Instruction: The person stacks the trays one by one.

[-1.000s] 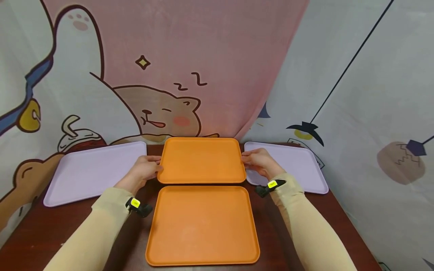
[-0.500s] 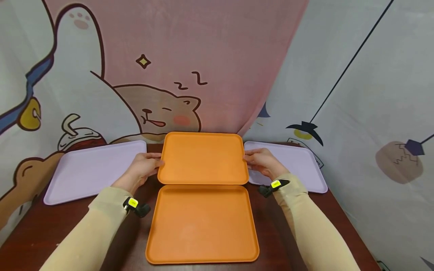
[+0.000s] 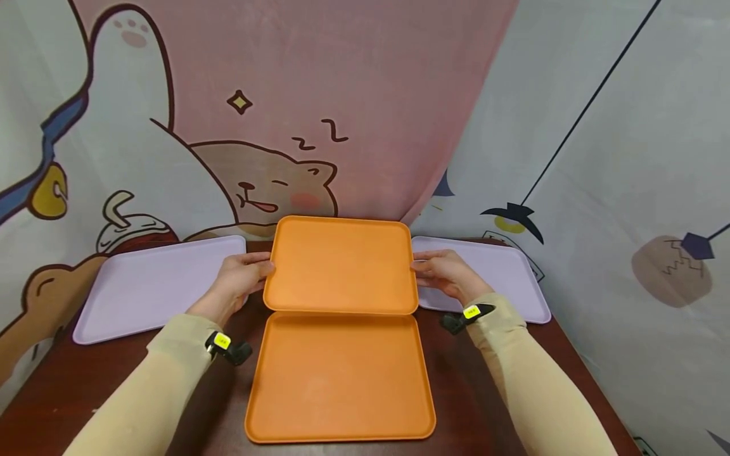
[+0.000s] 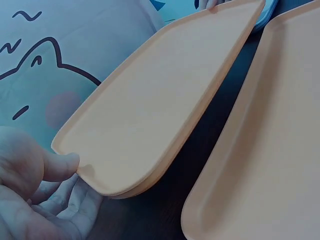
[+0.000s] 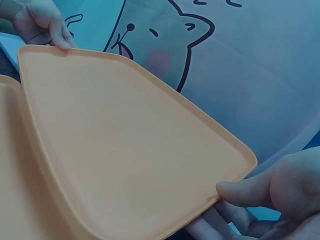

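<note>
Cartoon-printed drapes backed a dark table, above which the far orange tray was held lifted and tilted, overlapping the near orange tray. The left hand and right hand pinched opposite side rims, thumbs on top and fingers beneath, presumably for balance. Two lilac trays lay flat alongside.

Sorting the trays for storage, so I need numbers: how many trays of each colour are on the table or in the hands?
Orange trays: 2, one held up by both hands, one flat on the table.
Lilac trays: 2, one at the left, one at the right.
Total: 4 trays.
</note>
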A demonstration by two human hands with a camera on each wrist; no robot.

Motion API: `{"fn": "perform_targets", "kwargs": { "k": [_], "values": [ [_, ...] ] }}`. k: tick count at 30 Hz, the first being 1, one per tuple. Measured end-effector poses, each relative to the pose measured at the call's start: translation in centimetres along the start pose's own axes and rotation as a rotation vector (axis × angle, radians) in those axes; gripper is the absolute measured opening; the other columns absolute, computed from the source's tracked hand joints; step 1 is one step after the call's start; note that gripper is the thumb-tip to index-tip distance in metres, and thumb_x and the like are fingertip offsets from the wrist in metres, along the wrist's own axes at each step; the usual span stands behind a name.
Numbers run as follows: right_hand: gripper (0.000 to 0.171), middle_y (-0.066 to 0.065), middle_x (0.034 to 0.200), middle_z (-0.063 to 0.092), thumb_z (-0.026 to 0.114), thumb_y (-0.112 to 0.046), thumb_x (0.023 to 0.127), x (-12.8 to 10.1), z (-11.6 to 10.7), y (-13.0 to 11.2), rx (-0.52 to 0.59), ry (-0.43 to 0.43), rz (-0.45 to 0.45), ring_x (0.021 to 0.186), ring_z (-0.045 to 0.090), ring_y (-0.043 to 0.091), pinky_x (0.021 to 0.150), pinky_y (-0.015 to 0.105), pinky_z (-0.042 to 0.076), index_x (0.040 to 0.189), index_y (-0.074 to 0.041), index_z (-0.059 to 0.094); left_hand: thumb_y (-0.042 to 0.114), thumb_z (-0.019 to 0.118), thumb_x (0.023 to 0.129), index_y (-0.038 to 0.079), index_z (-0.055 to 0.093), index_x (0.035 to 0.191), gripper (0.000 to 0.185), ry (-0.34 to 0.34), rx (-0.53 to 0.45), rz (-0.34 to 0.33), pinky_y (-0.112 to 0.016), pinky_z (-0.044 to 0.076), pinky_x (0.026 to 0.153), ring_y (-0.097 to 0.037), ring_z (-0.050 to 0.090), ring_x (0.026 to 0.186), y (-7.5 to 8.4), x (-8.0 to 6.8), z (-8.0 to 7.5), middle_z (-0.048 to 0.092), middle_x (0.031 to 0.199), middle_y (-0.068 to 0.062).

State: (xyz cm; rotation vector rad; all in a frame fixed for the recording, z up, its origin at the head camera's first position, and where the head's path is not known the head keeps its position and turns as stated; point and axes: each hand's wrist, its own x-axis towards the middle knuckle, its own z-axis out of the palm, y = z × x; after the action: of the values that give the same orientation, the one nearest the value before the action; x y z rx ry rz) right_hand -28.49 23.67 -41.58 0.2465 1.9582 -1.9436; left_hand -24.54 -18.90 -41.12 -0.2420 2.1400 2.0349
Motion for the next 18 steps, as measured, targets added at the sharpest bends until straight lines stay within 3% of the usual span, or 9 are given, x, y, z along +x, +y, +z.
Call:
{"fn": "perform_targets", "kwargs": {
  "k": [5,10,18],
  "values": [
    [0.045,0.009,0.106,0.075,0.066,0.002,0.102,-0.5,-0.3,-0.3,-0.006,0.000,-0.008,0.095,0.073,0.021,0.089,0.042,0.062,0.144,0.012,0.055,0.008,0.060,0.107,-0.009,0.048,0.153,0.049,-0.033,0.004,-0.009,-0.030,0.061,0.087,-0.013,0.070,0.100,0.0,0.0,0.0,0.060,0.140,-0.025],
    [0.046,0.007,0.105,0.076,0.065,0.001,0.102,-1.1,-0.7,-0.6,-0.020,-0.019,-0.022,0.094,0.074,0.020,0.084,0.037,0.063,0.145,0.013,0.055,0.008,0.061,0.107,-0.008,0.050,0.152,0.048,-0.070,0.005,-0.029,-0.030,0.061,0.087,-0.014,0.071,0.098,0.0,0.0,-0.2,0.065,0.134,-0.020],
    [0.046,0.004,0.102,0.077,0.065,0.000,0.103,-2.3,-0.9,-0.7,-0.051,-0.045,-0.030,0.094,0.074,0.017,0.082,0.035,0.063,0.145,0.014,0.053,0.007,0.064,0.105,-0.013,0.049,0.149,0.050,-0.112,0.039,-0.006,-0.030,0.061,0.086,-0.014,0.072,0.096,0.6,-0.9,-0.7,0.069,0.126,-0.018]
  ]
}}
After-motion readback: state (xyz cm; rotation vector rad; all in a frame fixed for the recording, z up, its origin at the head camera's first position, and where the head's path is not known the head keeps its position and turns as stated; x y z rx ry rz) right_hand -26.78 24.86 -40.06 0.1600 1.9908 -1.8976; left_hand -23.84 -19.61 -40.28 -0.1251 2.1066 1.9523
